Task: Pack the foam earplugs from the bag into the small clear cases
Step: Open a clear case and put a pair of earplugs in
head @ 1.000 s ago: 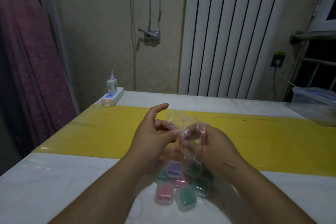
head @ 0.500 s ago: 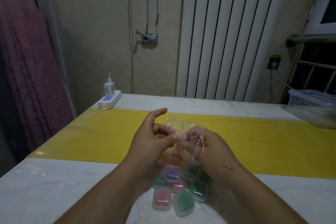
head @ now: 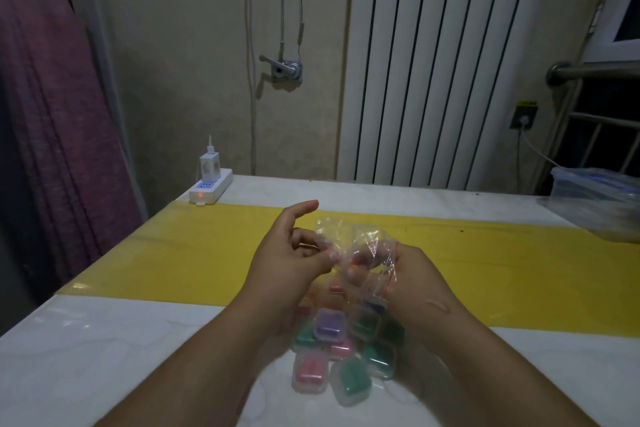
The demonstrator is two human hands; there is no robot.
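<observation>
In the head view, the clear bag [head: 349,243] is held above the table [head: 104,340], pinched at its left edge by the left hand [head: 287,253] and clasped by the right hand [head: 412,274]. The small clear cases [head: 332,354], with coloured contents, are piled on the near side below it. The bag's mouth is best parted gently, so that nothing is spilled.

One left hand [head: 290,255], one right hand [head: 414,276], one crumpled clear plastic bag [head: 341,234], and at least eight small clear square cases [head: 329,323] heaped at its six o'clock.

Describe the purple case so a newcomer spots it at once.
On the white table, just nearer than the yellow strip, lies a pile of small clear cases. The purple case sits atop it, the only purple one among green and pink neighbours.
</observation>
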